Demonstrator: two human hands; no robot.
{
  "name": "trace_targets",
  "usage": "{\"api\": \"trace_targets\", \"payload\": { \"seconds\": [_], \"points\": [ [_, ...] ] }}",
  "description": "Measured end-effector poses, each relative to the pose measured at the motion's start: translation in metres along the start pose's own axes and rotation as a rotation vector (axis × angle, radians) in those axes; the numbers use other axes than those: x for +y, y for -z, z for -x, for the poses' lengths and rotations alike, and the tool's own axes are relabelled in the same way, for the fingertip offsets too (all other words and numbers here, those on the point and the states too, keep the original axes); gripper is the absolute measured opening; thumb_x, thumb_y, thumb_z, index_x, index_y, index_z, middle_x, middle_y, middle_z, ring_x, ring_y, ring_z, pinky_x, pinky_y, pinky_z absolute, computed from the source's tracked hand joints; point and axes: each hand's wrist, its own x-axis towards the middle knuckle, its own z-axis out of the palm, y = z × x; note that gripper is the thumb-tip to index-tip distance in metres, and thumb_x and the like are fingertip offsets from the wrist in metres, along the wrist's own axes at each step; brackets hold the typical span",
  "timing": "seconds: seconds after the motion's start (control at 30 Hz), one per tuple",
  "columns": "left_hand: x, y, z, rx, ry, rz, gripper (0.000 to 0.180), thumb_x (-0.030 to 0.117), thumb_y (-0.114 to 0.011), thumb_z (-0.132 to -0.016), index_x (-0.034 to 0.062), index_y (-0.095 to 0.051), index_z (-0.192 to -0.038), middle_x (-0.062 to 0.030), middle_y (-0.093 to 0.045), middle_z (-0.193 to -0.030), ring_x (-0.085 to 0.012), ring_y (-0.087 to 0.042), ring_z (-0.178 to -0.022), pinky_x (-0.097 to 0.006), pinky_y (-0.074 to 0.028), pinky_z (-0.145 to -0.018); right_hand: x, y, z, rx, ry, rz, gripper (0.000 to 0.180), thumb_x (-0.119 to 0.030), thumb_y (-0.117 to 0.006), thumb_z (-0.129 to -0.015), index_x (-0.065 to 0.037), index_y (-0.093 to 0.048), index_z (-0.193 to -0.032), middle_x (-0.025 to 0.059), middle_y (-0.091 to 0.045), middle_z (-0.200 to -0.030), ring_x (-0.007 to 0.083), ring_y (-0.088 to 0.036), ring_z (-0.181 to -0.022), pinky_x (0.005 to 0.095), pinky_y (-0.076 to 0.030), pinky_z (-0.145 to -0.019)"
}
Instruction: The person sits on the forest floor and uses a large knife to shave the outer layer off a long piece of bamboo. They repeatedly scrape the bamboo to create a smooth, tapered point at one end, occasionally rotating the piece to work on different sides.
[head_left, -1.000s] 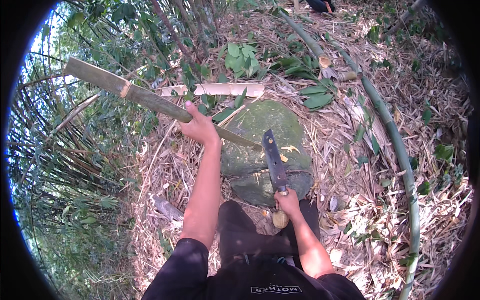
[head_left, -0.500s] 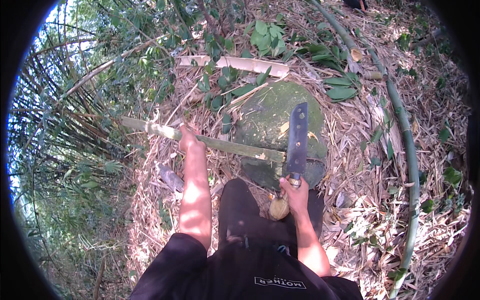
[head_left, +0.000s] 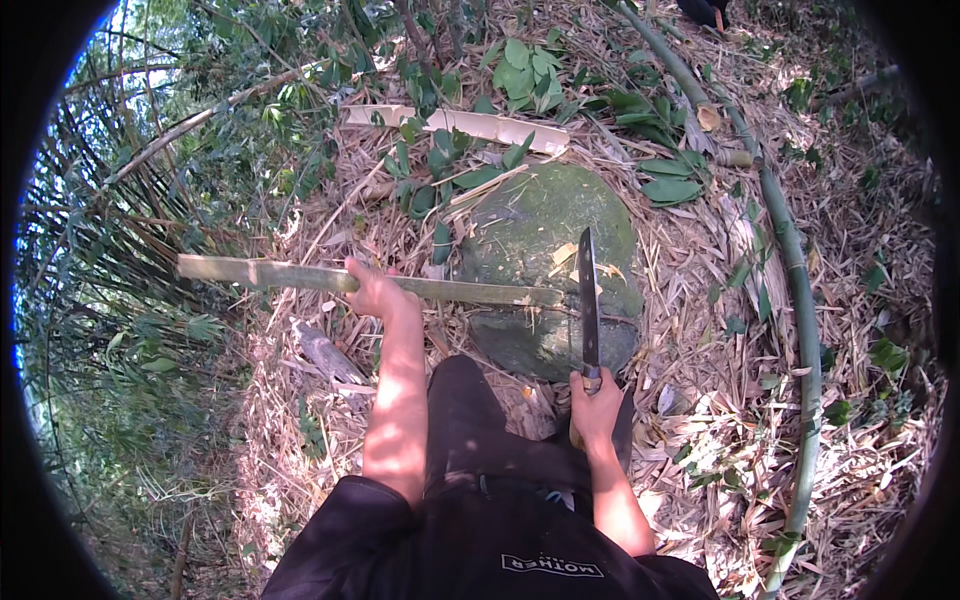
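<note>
My left hand is closed around a long split bamboo strip, which lies nearly level from left to right. The strip's right end reaches over a mossy green stone, while its left end sticks out past my hand. In my right hand is a machete, gripped by its handle. Its dark blade points away from me, narrow side in view, just right of the strip's end and above the stone. Pale wood chips lie on the stone beside the blade.
Beyond the stone lies a pale split bamboo piece. A long green bamboo pole curves down the right side. Dense bamboo growth stands at left. Dry leaves cover the ground, with a grey piece of wood near my left forearm.
The machete has turned from showing its broad face to showing its narrow side. The bamboo strip has swung more level, and its left end now reaches further left.
</note>
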Motion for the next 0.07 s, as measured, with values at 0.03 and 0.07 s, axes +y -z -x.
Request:
{"api": "trace_targets", "payload": {
  "seconds": [0.03,0.07],
  "points": [
    [0.0060,-0.0099,0.0057,-0.029,-0.055,-0.026,0.043,0.034,-0.067,-0.094,-0.0029,-0.050,-0.106,-0.0076,-0.053,-0.078,-0.0206,-0.054,-0.066,-0.036,-0.051,-0.061,-0.0031,0.0020,0.0018,0.001,-0.023,0.000,0.033,-0.023,-0.073,-0.082,0.006,-0.062,-0.094,0.0221,-0.065,-0.070,0.0412,-0.066,-0.067,0.0446,-0.049,-0.065],
    [0.0022,-0.0138,-0.0016,-0.129,-0.110,0.011,0.044,0.037,-0.068,-0.093,-0.0006,-0.051,-0.110,-0.0062,-0.053,-0.077,-0.0213,-0.054,-0.065,-0.034,-0.051,-0.059,-0.0020,0.0021,0.0011,-0.019,-0.058,0.038,0.030,-0.022,-0.072,-0.083,0.004,-0.064,-0.094,0.0202,-0.066,-0.071,0.0355,-0.069,-0.070,0.0430,-0.050,-0.067]
  ]
}}
